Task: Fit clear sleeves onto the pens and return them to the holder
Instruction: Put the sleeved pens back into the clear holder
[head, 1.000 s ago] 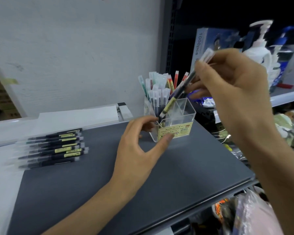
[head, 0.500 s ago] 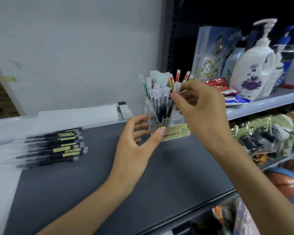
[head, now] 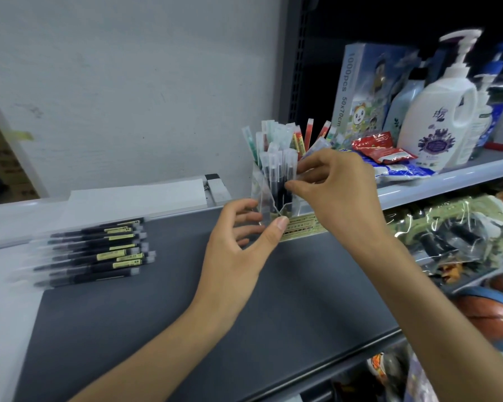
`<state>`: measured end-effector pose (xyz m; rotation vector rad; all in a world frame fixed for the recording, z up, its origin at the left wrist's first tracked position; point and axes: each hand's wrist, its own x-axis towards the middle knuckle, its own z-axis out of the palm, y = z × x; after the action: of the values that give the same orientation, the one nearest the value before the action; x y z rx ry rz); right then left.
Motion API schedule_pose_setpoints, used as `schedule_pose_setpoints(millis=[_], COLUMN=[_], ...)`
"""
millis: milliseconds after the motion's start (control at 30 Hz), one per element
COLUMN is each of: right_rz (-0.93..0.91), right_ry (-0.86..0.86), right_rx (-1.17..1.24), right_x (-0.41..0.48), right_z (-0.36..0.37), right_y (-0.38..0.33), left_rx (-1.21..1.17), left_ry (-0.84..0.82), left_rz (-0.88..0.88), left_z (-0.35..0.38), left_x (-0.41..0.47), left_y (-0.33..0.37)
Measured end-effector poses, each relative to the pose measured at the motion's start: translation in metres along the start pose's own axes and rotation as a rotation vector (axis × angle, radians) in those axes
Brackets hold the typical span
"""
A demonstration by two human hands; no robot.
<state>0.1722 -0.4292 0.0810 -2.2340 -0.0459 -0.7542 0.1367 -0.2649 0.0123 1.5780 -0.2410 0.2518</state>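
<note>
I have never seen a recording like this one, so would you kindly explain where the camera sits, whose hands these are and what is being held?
There is no machine here: a person works with bare hands, and the single picture comes from a camera worn on the head, looking forward and down. The left hand grips the clear holder, thumb on its front. The fingers of the right hand appear to pinch a sleeved pen standing in it. A row of black pens lies on the dark surface to the left. A shelf at right carries a pump bottle.
</note>
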Motion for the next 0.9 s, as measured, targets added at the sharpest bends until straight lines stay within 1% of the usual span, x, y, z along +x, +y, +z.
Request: schedule_pose_setpoints(millis=[267, 567, 733, 900], right_rz=[-0.010, 0.027, -0.001, -0.002], right_ry=[0.024, -0.115, -0.045, -0.031], right_rx=[-0.017, -0.043, -0.053, -0.066], right_x=[-0.003, 0.000, 0.001, 0.003], right_z=[0.010, -0.003, 0.002, 0.010], right_y=[0.001, -0.001, -0.007, -0.006], left_rx=[-0.001, 0.001, -0.010, -0.038], left_ry=[-0.013, -0.005, 0.002, 0.006], left_rz=[-0.002, -0.003, 0.000, -0.009], left_z=[0.001, 0.001, 0.002, 0.002], left_x=[-0.001, 0.000, 0.000, 0.000], left_y=[0.003, 0.001, 0.002, 0.002])
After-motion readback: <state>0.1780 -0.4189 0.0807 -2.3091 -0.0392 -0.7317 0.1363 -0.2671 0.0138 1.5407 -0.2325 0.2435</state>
